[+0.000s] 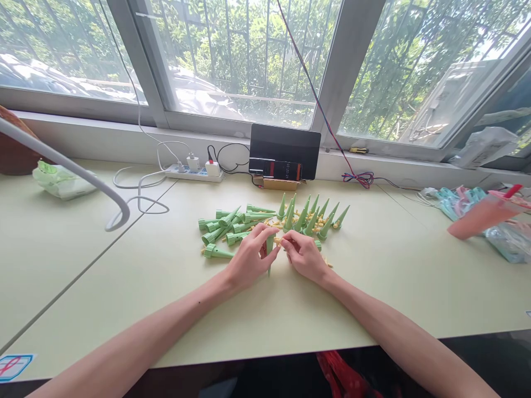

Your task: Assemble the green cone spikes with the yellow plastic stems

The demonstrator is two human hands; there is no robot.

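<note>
Upside down in my left hand point(252, 255) is a green plastic plant watering spike point(270, 246), its tip pointing down toward the table. My right hand point(305, 255) pinches a small yellow plastic piece point(277, 241) against the spike's side, and the two hands nearly meet. To the left, beyond my left hand, lies a heap of green spikes point(219, 226) on their sides. Behind my right hand several more green spikes point(305, 214) stand tip up. Small yellow pieces point(320, 221) are scattered among them, partly hidden by the spikes and my fingers.
A tablet point(285, 145) and a phone with a timer point(282, 170) lean at the window side. A power strip point(194, 172) with cables stands left of them. Far right are a pink drink cup point(483, 215) and plastic bags point(508, 240); far left lies a tissue pack point(62, 181).
</note>
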